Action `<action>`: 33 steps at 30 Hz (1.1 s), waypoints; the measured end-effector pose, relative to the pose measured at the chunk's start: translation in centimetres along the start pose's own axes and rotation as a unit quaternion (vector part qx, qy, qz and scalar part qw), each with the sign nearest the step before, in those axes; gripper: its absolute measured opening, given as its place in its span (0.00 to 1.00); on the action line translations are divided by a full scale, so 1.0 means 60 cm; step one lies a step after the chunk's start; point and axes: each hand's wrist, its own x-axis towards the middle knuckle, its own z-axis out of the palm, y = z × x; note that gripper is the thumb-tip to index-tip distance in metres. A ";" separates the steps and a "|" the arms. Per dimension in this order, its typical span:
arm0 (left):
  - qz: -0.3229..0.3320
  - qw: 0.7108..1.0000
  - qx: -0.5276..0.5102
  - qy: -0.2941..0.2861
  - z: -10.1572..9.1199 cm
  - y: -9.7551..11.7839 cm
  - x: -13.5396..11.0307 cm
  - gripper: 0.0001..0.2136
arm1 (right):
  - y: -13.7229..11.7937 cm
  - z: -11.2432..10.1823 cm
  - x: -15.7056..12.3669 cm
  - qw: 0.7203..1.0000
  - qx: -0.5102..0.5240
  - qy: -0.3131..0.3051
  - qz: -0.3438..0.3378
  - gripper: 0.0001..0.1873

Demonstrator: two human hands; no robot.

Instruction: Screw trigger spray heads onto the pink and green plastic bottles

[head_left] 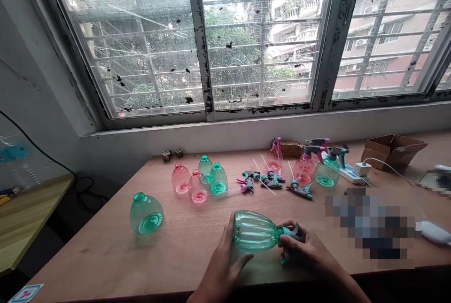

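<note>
A clear green ribbed bottle [254, 231] lies sideways above the near part of the table, its neck to the right. My left hand [225, 253] supports its base, fingers along the far side and thumb apart below. At the neck, my right hand [306, 249] is closed around the grey and teal trigger spray head [298, 232], which sits at the bottle's mouth. Whether it is screwed tight I cannot tell. A green bottle [146, 214] without a head stands at the left. Behind my hands lie several loose spray heads [272, 181] with straws.
Topless pink bottles [199, 188] and green bottles [218, 180] stand mid-table. Pink bottles [305, 167] and a green bottle [327, 171] with heads stand at the back right, near a power strip [352, 174] and a cardboard box [391, 152]. A blurred patch [373, 223] covers something at right.
</note>
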 end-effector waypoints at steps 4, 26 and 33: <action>-0.012 1.000 0.010 -0.010 -0.003 0.007 0.002 0.39 | -0.001 -0.003 0.001 1.000 -0.011 -0.006 0.004 0.24; -0.005 1.000 -0.031 0.001 -0.007 0.009 0.005 0.29 | 0.001 -0.012 0.004 1.000 -0.026 -0.014 -0.002 0.22; 0.015 0.999 -0.034 0.008 -0.006 0.008 0.009 0.26 | -0.005 -0.006 0.006 0.999 -0.033 0.003 -0.006 0.22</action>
